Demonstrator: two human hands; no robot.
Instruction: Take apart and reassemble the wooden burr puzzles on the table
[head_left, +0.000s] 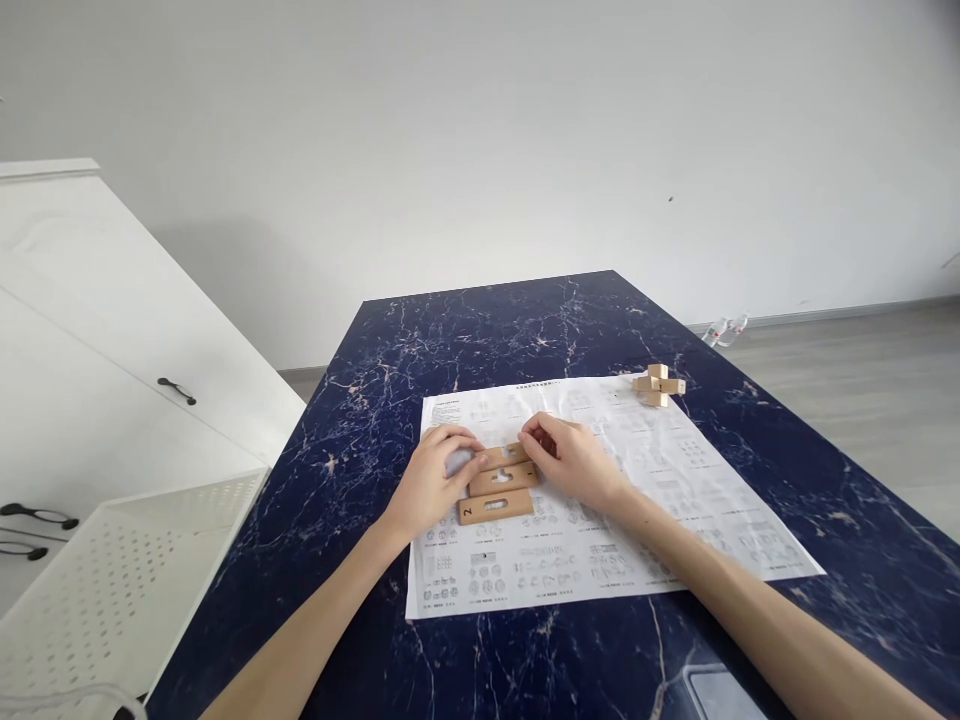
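On the dark blue marbled desk (pixel 465 345), a white printed paper sheet (pixel 720 510) is lying under three flat tan wooden pieces with cutouts. The near piece (pixel 520 501), marked 2, and middle piece (pixel 520 474), marked 1, are lying just nearer than the far piece (pixel 493 459). Left hand (pixel 429 480) and right hand (pixel 574 460), both half-curled, are touching its left and right ends; I cannot tell whether either is gripping. A pale wooden interlocked cross (pixel 657 386) is standing at the sheet's far right corner.

Pale bare wall (pixel 480 150), white cabinet (pixel 112 280) with dark handles (pixel 177 390), grey wood-look floor (pixel 855 370).
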